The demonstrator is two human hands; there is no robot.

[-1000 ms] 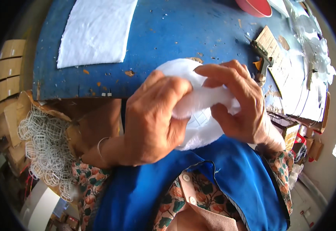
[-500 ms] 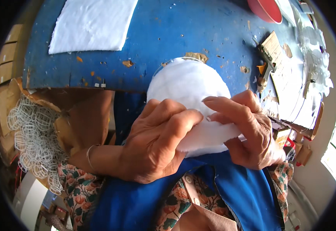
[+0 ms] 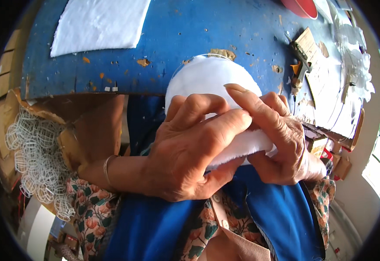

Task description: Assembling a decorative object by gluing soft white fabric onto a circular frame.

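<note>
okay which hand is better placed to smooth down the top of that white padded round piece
The right hand, probably. Its index finger already lies across the white padded piece near its upper part, while the left hand is wrapped over the lower edge, gripping it steady.

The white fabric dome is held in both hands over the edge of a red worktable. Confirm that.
Not quite: the worktable is blue, not red, as the head view shows. The rest holds: the left hand and right hand both hold the white fabric dome over its edge.
</note>
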